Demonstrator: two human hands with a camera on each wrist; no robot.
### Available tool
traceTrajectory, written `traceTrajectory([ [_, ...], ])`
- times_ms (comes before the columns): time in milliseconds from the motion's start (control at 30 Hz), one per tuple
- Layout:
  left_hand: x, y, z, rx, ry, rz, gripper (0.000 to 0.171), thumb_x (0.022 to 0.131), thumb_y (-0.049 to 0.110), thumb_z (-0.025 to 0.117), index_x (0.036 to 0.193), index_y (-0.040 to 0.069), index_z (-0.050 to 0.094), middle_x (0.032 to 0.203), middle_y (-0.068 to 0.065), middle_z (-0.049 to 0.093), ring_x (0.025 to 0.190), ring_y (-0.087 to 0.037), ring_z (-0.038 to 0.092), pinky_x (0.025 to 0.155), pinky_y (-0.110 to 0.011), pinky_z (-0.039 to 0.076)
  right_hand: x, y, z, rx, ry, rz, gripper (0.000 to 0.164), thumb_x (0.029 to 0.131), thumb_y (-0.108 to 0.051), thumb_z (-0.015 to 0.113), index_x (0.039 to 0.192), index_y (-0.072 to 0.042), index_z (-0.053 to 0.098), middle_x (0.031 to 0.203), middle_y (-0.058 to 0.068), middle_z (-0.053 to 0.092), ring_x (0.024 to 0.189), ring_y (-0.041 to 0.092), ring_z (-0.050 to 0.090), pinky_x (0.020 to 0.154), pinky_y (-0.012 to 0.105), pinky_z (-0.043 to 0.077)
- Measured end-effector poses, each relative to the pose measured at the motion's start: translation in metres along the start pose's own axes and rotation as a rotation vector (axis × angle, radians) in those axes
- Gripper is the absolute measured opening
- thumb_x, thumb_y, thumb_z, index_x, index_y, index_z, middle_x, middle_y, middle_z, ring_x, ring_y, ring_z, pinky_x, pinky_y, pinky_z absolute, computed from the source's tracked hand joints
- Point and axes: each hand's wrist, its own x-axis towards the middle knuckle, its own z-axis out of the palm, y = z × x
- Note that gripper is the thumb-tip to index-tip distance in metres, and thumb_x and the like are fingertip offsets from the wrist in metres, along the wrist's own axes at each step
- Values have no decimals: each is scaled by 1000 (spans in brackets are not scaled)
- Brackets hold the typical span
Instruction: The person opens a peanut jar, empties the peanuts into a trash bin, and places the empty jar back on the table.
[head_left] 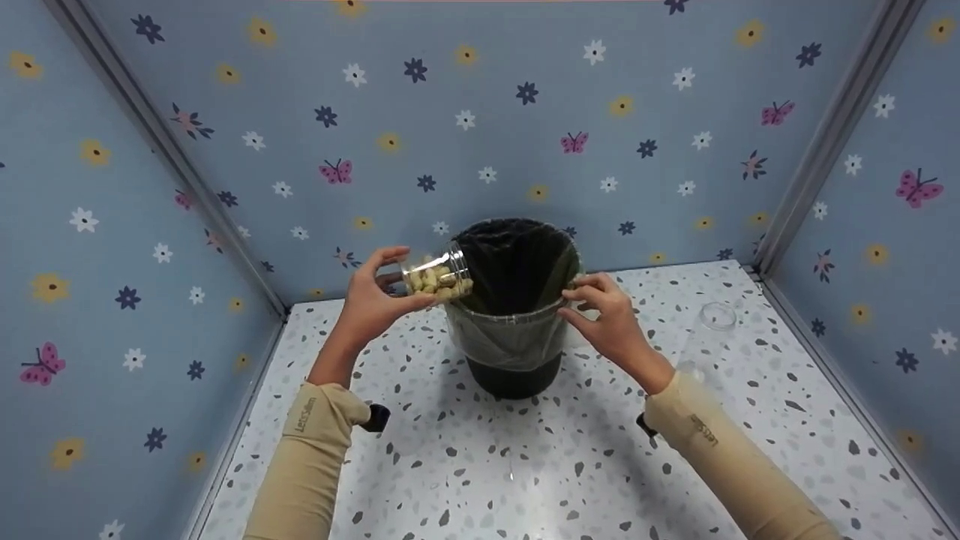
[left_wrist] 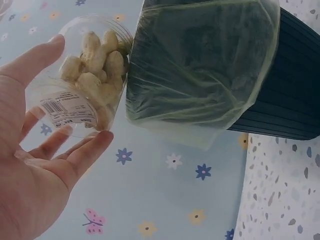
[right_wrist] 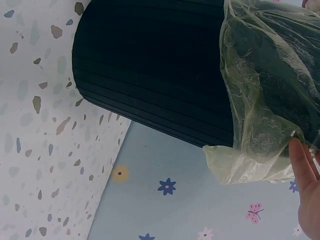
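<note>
My left hand (head_left: 373, 294) grips a clear jar of peanuts (head_left: 437, 276), tipped on its side with its mouth toward the trash can at the left rim. Peanuts (left_wrist: 95, 65) lie inside the jar, and a barcode label (left_wrist: 68, 108) is on its base. The dark ribbed trash can (head_left: 517, 381) stands upright, with a thin translucent liner (head_left: 510, 341) folded over its rim. On the can's right side, my right hand (head_left: 606, 315) holds the lined rim between thumb and fingers. In the right wrist view a fingertip presses on the liner (right_wrist: 260, 135).
A clear, round-rimmed container (head_left: 718, 316) is at the right on the speckled tabletop (head_left: 450, 480), its outline faint. Flower-patterned panels (head_left: 487, 112) rise behind and at both sides, joined by grey corner strips (head_left: 832, 142).
</note>
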Motion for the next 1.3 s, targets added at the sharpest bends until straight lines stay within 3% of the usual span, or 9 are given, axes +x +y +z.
traceTrajectory([
  [67,0,1,-1,8,-2,7,77,73,28,88,138,17,48,139,-10,41,117,-30,53,83,-43,53,0,0,0,-2,0,-1,24,83,-7,78,106,-5,72,111,14,57,92,22,63,71,40,57],
  [300,-11,38,1,25,-45,-24,73,80,10,82,141,5,44,140,-19,39,121,-38,49,88,-44,51,0,1,-1,-10,-11,9,23,85,-10,76,107,-7,72,114,14,56,93,22,63,73,38,57],
  [367,-11,35,1,29,-43,-21,73,80,10,81,142,5,43,141,-19,39,122,-38,49,87,-45,51,0,2,-1,-13,-8,4,24,84,-11,77,108,-7,72,115,14,56,93,22,63,73,38,57],
  [633,-1,0,-4,7,-3,-21,76,76,21,86,141,15,46,140,-12,40,120,-33,50,83,-44,53,0,0,0,2,-6,10,24,85,-13,76,108,-7,72,114,14,56,93,22,63,72,38,57],
  [900,1,-3,-2,-1,8,-3,76,72,27,88,138,18,50,138,-12,42,114,-30,54,80,-43,54,2,1,-1,-8,-1,15,25,84,-12,77,108,-7,72,115,14,56,93,22,64,72,38,57],
  [1300,4,-4,2,23,4,1,79,74,18,87,141,13,46,141,-15,39,120,-33,51,86,-46,52,-1,-1,-1,-12,2,24,25,84,-11,77,108,-7,72,115,13,56,92,22,64,72,34,57],
])
